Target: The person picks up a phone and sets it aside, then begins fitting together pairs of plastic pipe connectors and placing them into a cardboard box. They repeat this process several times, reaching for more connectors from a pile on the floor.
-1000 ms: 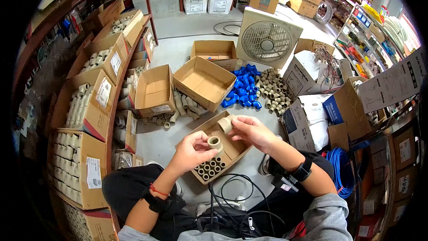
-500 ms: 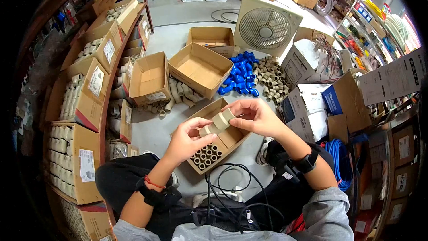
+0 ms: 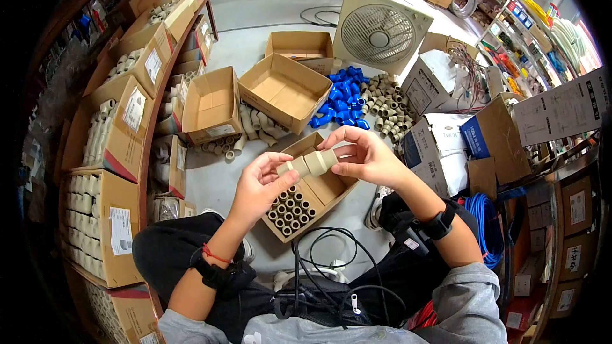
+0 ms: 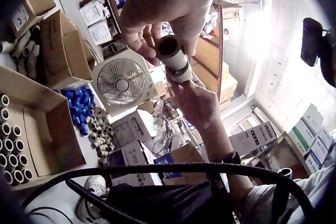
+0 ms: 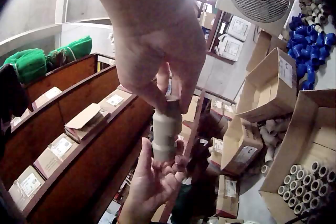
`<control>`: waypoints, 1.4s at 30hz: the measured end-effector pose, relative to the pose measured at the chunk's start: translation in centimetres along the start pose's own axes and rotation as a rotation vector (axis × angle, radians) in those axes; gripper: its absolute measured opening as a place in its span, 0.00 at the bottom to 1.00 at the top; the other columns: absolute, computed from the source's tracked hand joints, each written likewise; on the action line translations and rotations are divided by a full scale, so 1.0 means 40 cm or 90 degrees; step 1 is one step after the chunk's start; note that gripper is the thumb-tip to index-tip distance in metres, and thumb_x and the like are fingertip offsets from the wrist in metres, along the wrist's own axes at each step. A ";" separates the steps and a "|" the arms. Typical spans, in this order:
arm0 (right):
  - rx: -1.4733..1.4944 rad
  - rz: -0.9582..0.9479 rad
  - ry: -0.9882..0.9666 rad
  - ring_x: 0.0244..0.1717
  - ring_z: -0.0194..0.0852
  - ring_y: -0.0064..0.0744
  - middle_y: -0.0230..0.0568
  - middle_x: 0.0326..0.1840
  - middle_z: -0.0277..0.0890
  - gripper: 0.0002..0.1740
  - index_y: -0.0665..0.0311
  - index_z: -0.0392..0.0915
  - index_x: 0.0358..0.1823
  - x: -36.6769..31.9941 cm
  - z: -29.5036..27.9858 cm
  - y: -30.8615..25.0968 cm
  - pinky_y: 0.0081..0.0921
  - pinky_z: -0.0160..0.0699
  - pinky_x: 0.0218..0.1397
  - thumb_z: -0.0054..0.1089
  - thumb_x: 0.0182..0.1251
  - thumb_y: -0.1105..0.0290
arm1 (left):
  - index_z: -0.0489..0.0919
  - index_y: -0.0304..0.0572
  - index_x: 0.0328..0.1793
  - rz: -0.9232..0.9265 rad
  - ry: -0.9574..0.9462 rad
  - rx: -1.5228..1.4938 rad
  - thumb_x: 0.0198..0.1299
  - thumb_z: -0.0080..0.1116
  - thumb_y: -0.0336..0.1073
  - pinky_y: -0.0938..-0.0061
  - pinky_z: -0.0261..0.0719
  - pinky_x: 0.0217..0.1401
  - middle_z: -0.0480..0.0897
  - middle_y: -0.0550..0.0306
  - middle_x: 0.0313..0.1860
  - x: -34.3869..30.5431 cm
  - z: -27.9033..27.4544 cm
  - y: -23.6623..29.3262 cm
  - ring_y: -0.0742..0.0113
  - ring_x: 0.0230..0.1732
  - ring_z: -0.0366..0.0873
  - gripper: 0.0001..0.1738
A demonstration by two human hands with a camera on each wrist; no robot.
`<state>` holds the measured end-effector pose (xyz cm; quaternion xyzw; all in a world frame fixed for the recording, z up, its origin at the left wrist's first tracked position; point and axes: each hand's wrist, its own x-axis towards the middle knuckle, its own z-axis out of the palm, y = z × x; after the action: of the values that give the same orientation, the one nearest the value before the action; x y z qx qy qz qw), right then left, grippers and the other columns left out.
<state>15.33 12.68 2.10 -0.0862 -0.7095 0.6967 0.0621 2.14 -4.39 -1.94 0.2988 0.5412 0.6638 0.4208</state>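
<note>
Two beige plastic pipe fittings meet end to end between my hands, above a low cardboard box. My left hand holds the left fitting between thumb and fingers. At the other end, my right hand pinches the wider right fitting by its outer end. In the right wrist view the pair stands nearly upright, one fitting above the other. The left wrist view looks into the open mouth of the left fitting. Rows of upright beige fittings fill the box's near end.
Blue elbow fittings and beige fittings lie heaped beyond the box, before a box fan. Opened cartons stand at the far left. Shelves with boxed fittings line the left side. Black cables hang over my lap.
My hands have brought the two separate fittings together, turning the left one from mouth-up to lying in line with the right. Since half a second ago the pair has levelled slightly.
</note>
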 end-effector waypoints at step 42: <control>-0.030 0.199 0.103 0.29 0.70 0.20 0.33 0.29 0.71 0.16 0.67 0.69 0.35 0.104 -0.061 0.294 0.15 0.71 0.31 0.64 0.47 0.69 | 0.72 0.35 0.41 -0.012 -0.069 0.268 0.42 0.61 0.29 0.80 0.73 0.38 0.78 0.58 0.35 0.129 -0.094 -0.202 0.74 0.35 0.74 0.18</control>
<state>12.21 16.11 -9.74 -0.2524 -0.6961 0.6721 0.0080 -1.59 -1.09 -10.97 0.4105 0.6473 0.5149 0.3840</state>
